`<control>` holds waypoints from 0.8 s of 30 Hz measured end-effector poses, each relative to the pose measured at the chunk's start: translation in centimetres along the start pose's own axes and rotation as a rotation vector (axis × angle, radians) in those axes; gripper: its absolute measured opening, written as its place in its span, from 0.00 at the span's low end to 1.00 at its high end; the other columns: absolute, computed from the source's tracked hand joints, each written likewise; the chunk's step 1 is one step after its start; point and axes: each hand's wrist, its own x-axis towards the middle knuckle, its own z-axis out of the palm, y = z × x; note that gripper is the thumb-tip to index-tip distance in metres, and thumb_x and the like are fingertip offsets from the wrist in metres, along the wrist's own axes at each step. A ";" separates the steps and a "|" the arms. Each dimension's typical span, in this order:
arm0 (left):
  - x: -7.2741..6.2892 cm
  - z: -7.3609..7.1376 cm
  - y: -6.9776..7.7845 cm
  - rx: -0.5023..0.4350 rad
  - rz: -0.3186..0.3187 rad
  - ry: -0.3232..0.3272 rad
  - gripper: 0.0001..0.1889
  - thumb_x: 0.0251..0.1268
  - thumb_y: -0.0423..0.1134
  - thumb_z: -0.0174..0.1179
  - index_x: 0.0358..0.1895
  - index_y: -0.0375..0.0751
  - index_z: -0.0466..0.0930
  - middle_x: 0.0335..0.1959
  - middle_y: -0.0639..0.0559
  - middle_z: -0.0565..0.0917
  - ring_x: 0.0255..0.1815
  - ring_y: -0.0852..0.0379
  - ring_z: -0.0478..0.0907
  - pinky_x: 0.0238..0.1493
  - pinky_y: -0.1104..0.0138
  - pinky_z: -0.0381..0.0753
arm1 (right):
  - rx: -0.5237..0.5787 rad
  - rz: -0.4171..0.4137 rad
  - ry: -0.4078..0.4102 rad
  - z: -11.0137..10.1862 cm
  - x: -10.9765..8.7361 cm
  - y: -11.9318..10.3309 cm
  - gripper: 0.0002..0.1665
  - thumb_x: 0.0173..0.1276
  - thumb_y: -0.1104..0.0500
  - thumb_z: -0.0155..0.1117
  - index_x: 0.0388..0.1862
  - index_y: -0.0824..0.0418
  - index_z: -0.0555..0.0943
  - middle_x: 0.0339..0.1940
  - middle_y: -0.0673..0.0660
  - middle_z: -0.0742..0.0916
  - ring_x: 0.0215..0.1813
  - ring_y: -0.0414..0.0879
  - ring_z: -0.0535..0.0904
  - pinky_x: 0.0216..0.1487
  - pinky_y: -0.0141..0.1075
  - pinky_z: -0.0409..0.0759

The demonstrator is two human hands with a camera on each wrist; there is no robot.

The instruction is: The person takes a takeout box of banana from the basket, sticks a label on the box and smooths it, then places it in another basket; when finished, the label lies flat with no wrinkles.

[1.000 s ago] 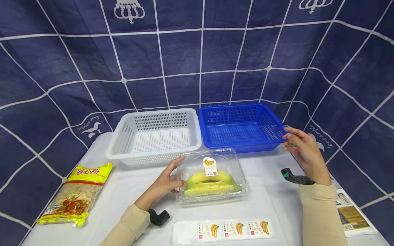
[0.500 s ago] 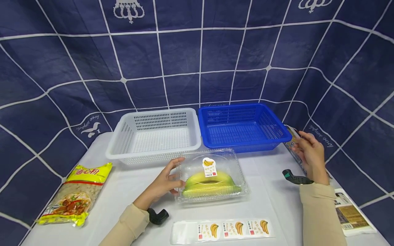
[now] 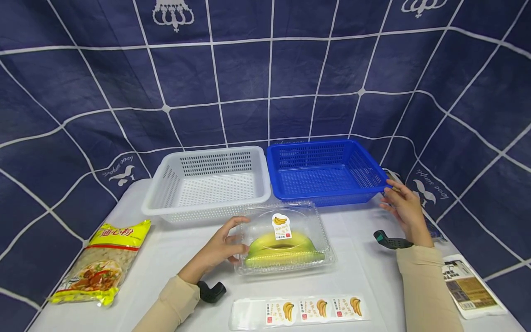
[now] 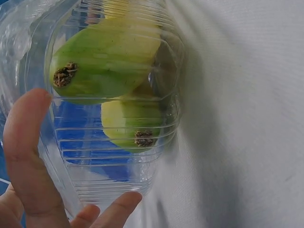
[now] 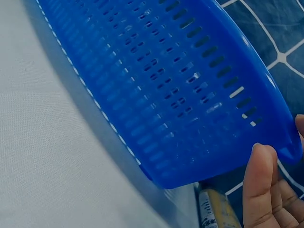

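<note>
A clear plastic clamshell box [image 3: 304, 216] with green-yellow bananas [image 3: 286, 249] inside sits mid-table, a banana label [image 3: 282, 226] stuck on its lid. My left hand [image 3: 226, 244] holds the box's left end, thumb near the front corner, index finger near the back. Seen from the left wrist, the banana tips [image 4: 65, 75] show through the ribbed wall. My right hand [image 3: 406, 205] is at the right front corner of a blue basket [image 3: 327, 198]. In the right wrist view, the thumb [image 5: 259, 175] is just below the rim corner, with another fingertip on the far side.
A white basket [image 3: 207, 210] stands beside the blue one, behind the box. A yellow-topped macaroni bag [image 3: 103, 263] lies at left. In front is a label strip [image 3: 298, 313]. At right are a brown-and-white package [image 3: 473, 288] and another packet [image 3: 392, 175], mostly hidden behind my hand.
My right hand was at the blue basket's corner, moved right beside the packet half a second ago, and is back at the corner. The left hand and box stay put.
</note>
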 end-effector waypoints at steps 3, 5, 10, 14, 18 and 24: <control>-0.1 0.1 0.1 0.002 -0.007 0.005 0.41 0.56 0.27 0.66 0.77 0.38 0.66 0.87 0.33 0.49 0.77 0.21 0.64 0.27 0.63 0.87 | 0.013 0.004 0.011 0.1 0.0 0.1 0.16 0.83 0.66 0.62 0.59 0.46 0.84 0.41 0.44 0.88 0.37 0.39 0.87 0.38 0.31 0.89; -0.1 0.1 0.3 0.006 -0.008 0.004 0.40 0.56 0.27 0.66 0.76 0.38 0.66 0.87 0.32 0.49 0.78 0.20 0.63 0.27 0.63 0.87 | 0.009 0.007 0.020 0.1 -0.1 0.2 0.17 0.83 0.65 0.63 0.60 0.46 0.83 0.41 0.44 0.88 0.37 0.39 0.87 0.38 0.31 0.89; -0.4 0.1 0.6 0.021 -0.003 -0.010 0.39 0.57 0.28 0.65 0.76 0.38 0.66 0.87 0.32 0.48 0.78 0.19 0.61 0.27 0.63 0.87 | -0.015 -0.001 0.043 0.4 -0.2 0.1 0.16 0.82 0.65 0.63 0.58 0.45 0.84 0.41 0.43 0.88 0.36 0.38 0.87 0.37 0.30 0.89; -0.6 0.0 0.8 0.026 0.002 -0.026 0.39 0.58 0.28 0.65 0.76 0.37 0.65 0.87 0.31 0.47 0.79 0.18 0.59 0.27 0.63 0.87 | -0.024 -0.003 0.051 0.6 -0.2 0.0 0.15 0.82 0.65 0.63 0.56 0.44 0.84 0.40 0.43 0.88 0.36 0.38 0.87 0.37 0.29 0.88; -1.1 -0.1 1.4 0.033 0.010 -0.048 0.39 0.59 0.29 0.66 0.76 0.36 0.65 0.87 0.31 0.47 0.79 0.17 0.58 0.27 0.62 0.88 | -0.017 0.013 0.058 0.7 -0.2 -0.1 0.16 0.82 0.66 0.63 0.55 0.44 0.85 0.39 0.43 0.88 0.36 0.38 0.87 0.37 0.30 0.89; -1.9 -0.3 2.9 0.028 0.025 -0.081 0.38 0.60 0.31 0.68 0.75 0.35 0.64 0.87 0.29 0.44 0.79 0.15 0.57 0.28 0.61 0.88 | -0.028 0.031 0.068 0.6 -0.2 -0.1 0.16 0.82 0.65 0.63 0.56 0.43 0.83 0.40 0.43 0.88 0.37 0.38 0.87 0.38 0.30 0.89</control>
